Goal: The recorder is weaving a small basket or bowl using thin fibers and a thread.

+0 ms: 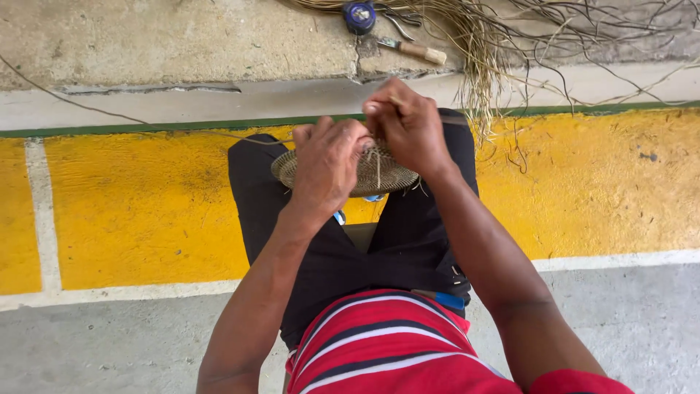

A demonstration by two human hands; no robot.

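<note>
Seated, the person works over their own lap, legs in black trousers [321,241], red striped shirt [379,350] at the bottom of view. Left hand [328,162] lies fingers-down over the near-left part of a small round woven disc [379,175], gripping it against the knees. Right hand [410,125] sits just above the disc's far rim, fingers pinched shut on a thin fibre strand [378,162] that runs down onto the weave. Both hands close together, almost touching at the disc's top edge.

Floor below: yellow painted band [146,211] with white lines, green stripe along its far edge, grey concrete nearer the person. Beyond, on a raised concrete ledge [182,36], a loose bundle of dry straw-coloured fibres [481,44] spills down over the edge onto the yellow band. Beside the bundle lie a blue round tape measure [359,16] and a wooden-handled tool [415,50], well apart from the hands.
</note>
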